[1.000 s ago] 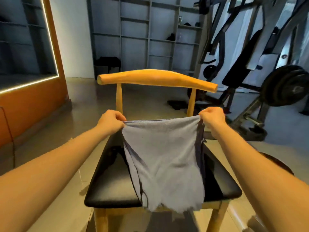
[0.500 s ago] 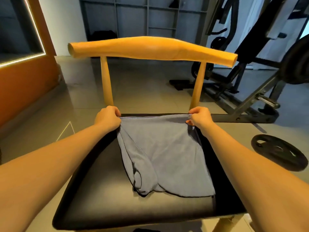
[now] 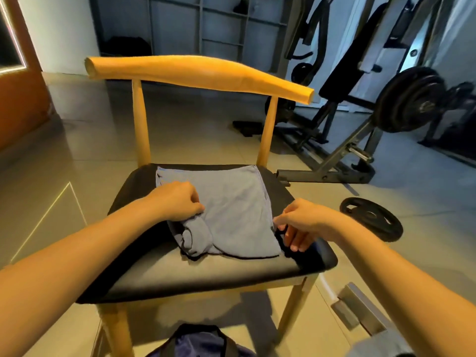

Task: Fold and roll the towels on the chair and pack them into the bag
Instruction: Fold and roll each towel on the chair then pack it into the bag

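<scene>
A grey-blue towel (image 3: 231, 202) lies spread on the black seat of a wooden chair (image 3: 206, 276), its near-left part bunched into folds. My left hand (image 3: 177, 200) rests on the towel's left side with fingers curled, pinching the bunched cloth. My right hand (image 3: 298, 222) is at the towel's right edge, thumb and forefinger pinching the hem while the other fingers hang loose over the seat. A dark blue bag (image 3: 201, 341) with black trim sits on the floor just in front of the chair, partly cut off by the frame.
The chair's curved wooden backrest (image 3: 198, 73) rises behind the towel. A weight bench and barbell rack (image 3: 360, 140) stand to the right, with a loose weight plate (image 3: 371, 217) on the tiled floor. Grey shelving (image 3: 206, 29) lines the back wall.
The towel was held up by its top corners, then lowered flat onto the seat. Both hands have let go of those corners and moved nearer, onto its left side and right edge.
</scene>
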